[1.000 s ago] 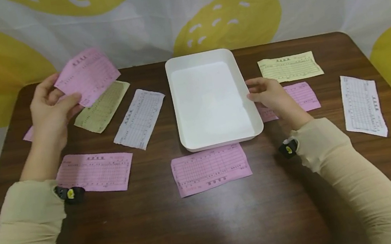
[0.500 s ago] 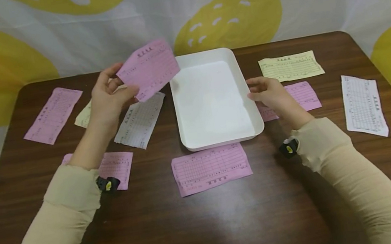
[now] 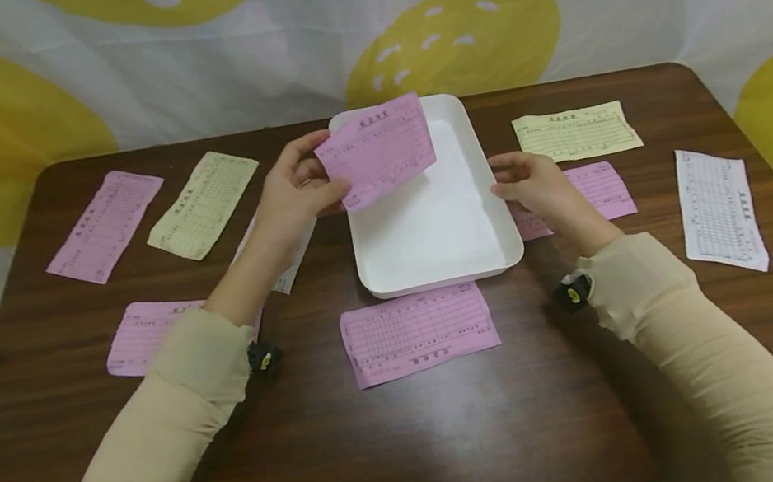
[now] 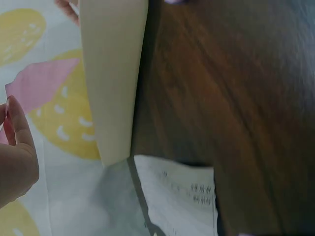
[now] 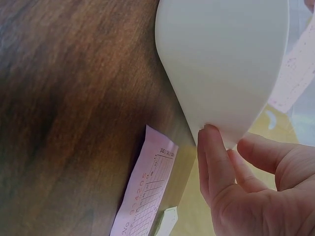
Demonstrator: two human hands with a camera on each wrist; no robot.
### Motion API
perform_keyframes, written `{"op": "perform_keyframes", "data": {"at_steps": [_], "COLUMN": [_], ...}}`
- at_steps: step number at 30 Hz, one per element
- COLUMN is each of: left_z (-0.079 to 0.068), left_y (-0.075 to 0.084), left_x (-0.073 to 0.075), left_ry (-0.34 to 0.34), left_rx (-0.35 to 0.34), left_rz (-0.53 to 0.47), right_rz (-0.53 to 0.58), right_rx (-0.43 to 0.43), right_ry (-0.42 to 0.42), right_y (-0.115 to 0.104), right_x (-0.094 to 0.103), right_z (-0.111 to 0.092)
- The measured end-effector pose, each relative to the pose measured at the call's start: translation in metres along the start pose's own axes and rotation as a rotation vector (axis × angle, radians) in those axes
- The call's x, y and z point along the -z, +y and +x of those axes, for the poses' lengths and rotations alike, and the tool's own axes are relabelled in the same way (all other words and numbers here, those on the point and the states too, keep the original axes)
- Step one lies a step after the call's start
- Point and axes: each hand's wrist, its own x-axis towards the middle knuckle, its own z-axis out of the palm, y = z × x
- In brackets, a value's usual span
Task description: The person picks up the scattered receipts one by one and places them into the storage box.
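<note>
My left hand (image 3: pixel 296 188) pinches a pink receipt (image 3: pixel 384 150) by its left edge, thumb in front. The receipt is raised, tilted, over the upper left part of a white tray (image 3: pixel 432 242). My right hand (image 3: pixel 536 189) rests its fingertips on the outside of the tray's right wall; in the right wrist view the fingers (image 5: pixel 216 162) lie fairly straight against it, with the thumb near the rim. A white receipt (image 4: pixel 182 196) lies beside the tray, partly hidden under my left forearm in the head view. Below my right hand lies another pink receipt (image 5: pixel 147 187), partly covered.
More receipts lie on the brown table (image 3: pixel 425 452): pink (image 3: pixel 107 224) and yellow (image 3: pixel 205 206) ones at left, a pink one (image 3: pixel 419 334) in front of the tray, a yellow one (image 3: pixel 576 133) and a white one (image 3: pixel 719 208) at right. A patterned cloth (image 3: pixel 219 74) hangs behind.
My left hand has carried the pink receipt rightward from above the table's left side to over the tray. My right hand and the tray have stayed in place.
</note>
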Motion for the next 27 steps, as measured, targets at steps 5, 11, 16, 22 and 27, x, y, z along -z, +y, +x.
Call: {"op": "perform_keyframes", "data": {"at_steps": [5,11,16,22,27], "left_z": [0.003,0.009,0.013,0.017,0.02], "left_y": [-0.007,-0.017,-0.022,-0.027,-0.029], "left_x": [-0.01,-0.018,-0.022,-0.023,-0.023], "left_ry": [-0.015,-0.051,-0.079,-0.097,-0.075], "left_rx": [0.015,0.042,0.067,0.083,0.093], "left_rz": [0.068,0.084,0.149,0.207,0.249], "right_rz": [0.022,0.021,0.015,0.023,0.021], "right_rx": [0.015,0.021,0.023,0.018,0.006], "right_ry": [-0.014,-0.007,-0.013,-0.014,-0.014], "right_y": [-0.001,0.0,-0.001,0.0,0.0], "right_x": [0.0,0.0,-0.001,0.0,-0.001], "right_z": [0.0,0.001,-0.001,-0.001,-0.001]}}
